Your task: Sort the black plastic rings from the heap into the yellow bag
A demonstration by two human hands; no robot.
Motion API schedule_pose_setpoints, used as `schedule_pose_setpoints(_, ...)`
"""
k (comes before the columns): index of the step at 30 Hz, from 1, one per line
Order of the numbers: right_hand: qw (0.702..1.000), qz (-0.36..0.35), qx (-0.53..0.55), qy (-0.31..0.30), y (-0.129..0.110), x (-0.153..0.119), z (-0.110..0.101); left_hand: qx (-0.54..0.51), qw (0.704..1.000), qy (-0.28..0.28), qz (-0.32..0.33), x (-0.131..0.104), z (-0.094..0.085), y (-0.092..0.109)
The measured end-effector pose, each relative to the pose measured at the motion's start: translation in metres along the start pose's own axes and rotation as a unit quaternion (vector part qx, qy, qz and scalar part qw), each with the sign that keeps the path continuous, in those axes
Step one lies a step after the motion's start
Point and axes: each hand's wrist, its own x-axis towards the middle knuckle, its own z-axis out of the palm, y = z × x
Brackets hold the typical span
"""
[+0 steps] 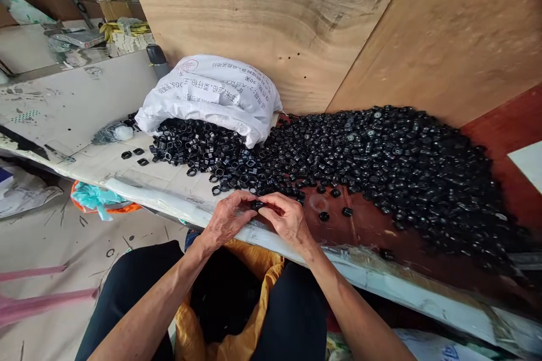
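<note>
1. Left hand and right hand: fingertips meet, pinching a small black piece above the bench edge; whether one part or two, cannot tell.
2. From the hands: black rings at 11 o'clock, black caps at 2, open yellow sack at 6.
3. Risk: a fingertip slip could drop the piece sackward.

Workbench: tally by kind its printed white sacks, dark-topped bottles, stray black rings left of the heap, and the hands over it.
Left hand and right hand: 2
Printed white sack: 1
Dark-topped bottle: 1
Stray black rings: 3
Total: 7
</note>
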Motion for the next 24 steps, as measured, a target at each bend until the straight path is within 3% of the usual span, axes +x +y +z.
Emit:
schedule_pose_setpoints(9,0.998,-0.055,-0.018,0.004,0.004,-0.001,0.001,-0.003,0.999,0.001,0.032,0.002,-0.001,0.0)
schedule_pose_setpoints(16,0.999,-0.012,-0.035,-0.021,0.008,-0.003,0.006,-0.017,0.996,0.017,0.082,0.002,0.001,-0.004)
schedule_pose_setpoints(24,0.991,-0.047,-0.121,-0.035,0.007,-0.001,0.01,-0.039,0.999,-0.016,0.014,0.002,-0.002,0.005)
